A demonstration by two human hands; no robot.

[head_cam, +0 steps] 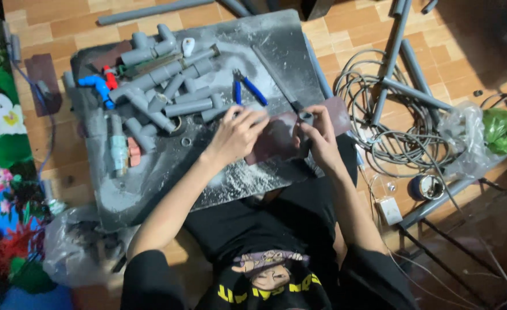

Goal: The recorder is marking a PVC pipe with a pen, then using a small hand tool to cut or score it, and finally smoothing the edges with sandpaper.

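Note:
My left hand presses on the near end of a reddish-brown sheet of sandpaper lying on a dusty grey board. My right hand grips a short grey pipe fitting and holds it against the sandpaper. White dust lies around both hands. Blue-handled pliers rest just beyond my left hand. A pile of grey pipe pieces and fittings covers the far left of the board.
Blue and red fittings lie at the pile's left edge. Coiled grey cable and long grey pipes lie on the tiled floor at right, with plastic bags, a tape roll and a white box.

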